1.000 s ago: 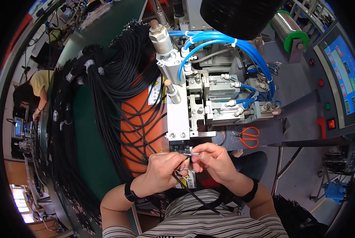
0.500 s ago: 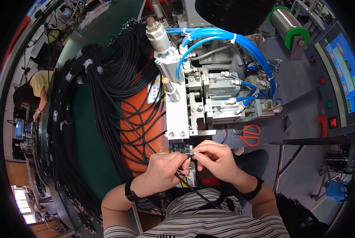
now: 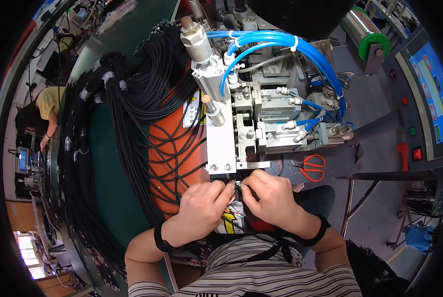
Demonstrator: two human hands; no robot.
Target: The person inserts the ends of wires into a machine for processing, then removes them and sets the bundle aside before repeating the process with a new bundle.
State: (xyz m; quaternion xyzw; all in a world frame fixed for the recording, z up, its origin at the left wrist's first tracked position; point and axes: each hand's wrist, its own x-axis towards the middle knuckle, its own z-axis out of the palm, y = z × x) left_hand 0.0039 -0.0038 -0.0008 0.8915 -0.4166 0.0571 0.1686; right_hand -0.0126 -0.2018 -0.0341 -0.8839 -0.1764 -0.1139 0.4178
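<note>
The left hand [image 3: 203,205] has its thumb and forefinger pressed together at the near edge of a pneumatic fixture [image 3: 221,148], gripping coloured wires [image 3: 228,212] whose loose ends fan out just below the fingers. The right hand [image 3: 271,199] meets it from the right, thumb and forefinger drawn together; it appears to pinch the same wires' tips, though the fingers mostly hide them. Blue air tubes [image 3: 310,53] arch over the fixture's far side. Orange-handled snips [image 3: 312,169] lie right of it, near the right hand. To the left, bundled black cables [image 3: 125,106] spill across an orange surface [image 3: 158,185]. A touchscreen [image 3: 430,89] stands at the far right.
</note>
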